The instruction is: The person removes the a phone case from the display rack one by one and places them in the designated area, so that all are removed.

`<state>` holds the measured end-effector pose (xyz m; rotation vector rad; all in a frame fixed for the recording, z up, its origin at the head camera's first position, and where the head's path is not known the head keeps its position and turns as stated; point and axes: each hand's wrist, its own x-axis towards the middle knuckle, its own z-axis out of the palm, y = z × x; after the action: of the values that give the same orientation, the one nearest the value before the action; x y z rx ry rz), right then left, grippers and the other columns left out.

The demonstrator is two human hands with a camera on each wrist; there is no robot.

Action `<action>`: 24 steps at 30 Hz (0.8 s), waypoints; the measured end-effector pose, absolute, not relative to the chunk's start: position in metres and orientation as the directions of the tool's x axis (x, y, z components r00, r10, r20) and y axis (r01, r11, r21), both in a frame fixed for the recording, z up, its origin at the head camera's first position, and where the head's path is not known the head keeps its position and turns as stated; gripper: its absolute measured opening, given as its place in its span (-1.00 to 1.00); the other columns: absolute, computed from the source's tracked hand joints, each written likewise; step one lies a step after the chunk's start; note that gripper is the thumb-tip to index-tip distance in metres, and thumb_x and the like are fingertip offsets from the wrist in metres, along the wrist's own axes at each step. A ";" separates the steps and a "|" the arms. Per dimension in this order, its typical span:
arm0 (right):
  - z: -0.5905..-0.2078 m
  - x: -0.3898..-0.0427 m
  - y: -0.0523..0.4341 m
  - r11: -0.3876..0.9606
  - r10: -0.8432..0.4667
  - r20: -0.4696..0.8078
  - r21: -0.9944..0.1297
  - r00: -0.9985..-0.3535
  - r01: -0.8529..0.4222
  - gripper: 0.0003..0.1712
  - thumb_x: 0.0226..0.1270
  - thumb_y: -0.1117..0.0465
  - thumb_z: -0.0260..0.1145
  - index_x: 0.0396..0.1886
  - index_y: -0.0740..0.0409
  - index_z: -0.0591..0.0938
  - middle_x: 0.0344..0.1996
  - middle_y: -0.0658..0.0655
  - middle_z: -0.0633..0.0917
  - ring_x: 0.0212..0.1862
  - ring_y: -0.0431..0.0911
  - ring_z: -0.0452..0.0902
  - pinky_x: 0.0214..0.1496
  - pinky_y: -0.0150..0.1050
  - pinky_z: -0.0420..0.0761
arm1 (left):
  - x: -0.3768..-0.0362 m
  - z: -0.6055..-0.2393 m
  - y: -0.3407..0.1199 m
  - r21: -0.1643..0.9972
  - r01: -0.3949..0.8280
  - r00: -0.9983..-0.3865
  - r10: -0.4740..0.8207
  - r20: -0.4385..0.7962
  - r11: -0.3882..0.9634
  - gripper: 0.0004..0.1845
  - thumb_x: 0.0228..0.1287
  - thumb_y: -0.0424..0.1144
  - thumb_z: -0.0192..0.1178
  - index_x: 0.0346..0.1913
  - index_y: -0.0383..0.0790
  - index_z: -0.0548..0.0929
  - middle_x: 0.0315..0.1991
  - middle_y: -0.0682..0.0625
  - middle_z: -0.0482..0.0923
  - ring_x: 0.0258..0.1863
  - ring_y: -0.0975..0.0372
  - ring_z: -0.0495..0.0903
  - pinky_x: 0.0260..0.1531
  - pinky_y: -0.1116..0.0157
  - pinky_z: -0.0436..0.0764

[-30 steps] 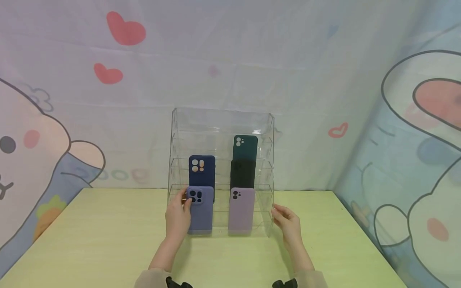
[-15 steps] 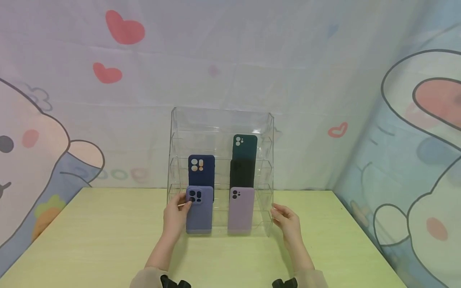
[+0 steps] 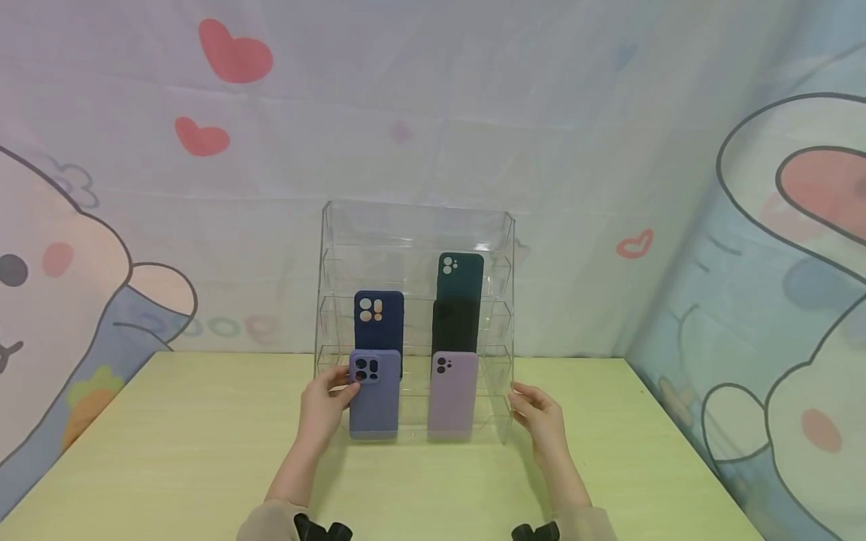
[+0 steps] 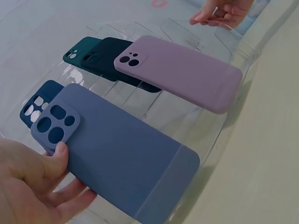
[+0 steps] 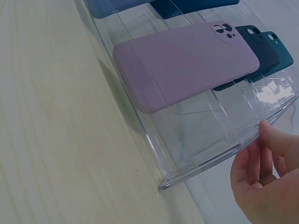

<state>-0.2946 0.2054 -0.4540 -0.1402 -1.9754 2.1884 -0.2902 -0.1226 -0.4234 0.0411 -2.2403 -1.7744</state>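
A clear tiered display rack [image 3: 419, 225] stands on the table holding several phone cases. My left hand [image 3: 325, 402] pinches the left edge of the periwinkle phone case [image 3: 375, 409], which sits in the lowest tier. In the left wrist view, the thumb lies on the case's edge below the camera cutouts, with fingers behind it. Right of it, a lilac phone case [image 3: 453, 398] leans in the same tier. My right hand [image 5: 268, 177] holds the rack's right side edge between thumb and fingers. Higher up are a navy case [image 3: 379, 327], a black case [image 3: 455, 327] and a dark green case [image 3: 463, 276].
The pale wooden table [image 3: 203, 451] extends on both sides of the rack and in front of it. Behind hangs a printed cloth [image 3: 575, 165] with hearts and cartoon animals. More cloth encloses the right side.
My left wrist and forearm have shifted slightly left, and the thumb has slid from near the camera cutouts toward the case's edge. The right hand and the cases look unmoved.
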 end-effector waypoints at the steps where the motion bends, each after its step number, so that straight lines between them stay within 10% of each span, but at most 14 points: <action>1: -0.454 -0.294 0.205 -0.098 0.201 0.053 -0.992 -0.978 -0.074 -0.76 0.34 0.31 0.31 -0.01 0.22 0.66 -0.40 -0.16 0.60 -0.28 -0.31 0.55 -0.09 -0.46 0.63 | -0.291 -0.424 -0.123 0.957 0.157 -0.959 -0.194 0.207 0.242 -0.63 0.27 -0.51 0.22 0.14 -0.49 0.55 0.01 -0.41 0.61 -0.07 -0.09 0.69 -0.13 0.13 0.73; 24: -0.449 -0.293 0.209 -0.097 0.133 0.010 -0.995 -0.991 -0.023 -0.58 0.40 0.34 0.22 0.20 0.40 0.49 -0.32 -0.14 0.57 -0.20 -0.29 0.54 0.00 -0.44 0.61 | -0.286 -0.406 -0.115 0.975 0.205 -0.935 -0.279 0.221 0.084 -0.62 0.28 -0.50 0.23 0.15 -0.50 0.55 0.01 -0.41 0.60 -0.30 0.34 0.69 -0.22 0.34 0.73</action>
<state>-0.2928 0.2089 -0.4486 -0.1247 -2.0370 2.2475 -0.2857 -0.1151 -0.4064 0.0734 -2.0190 -1.9120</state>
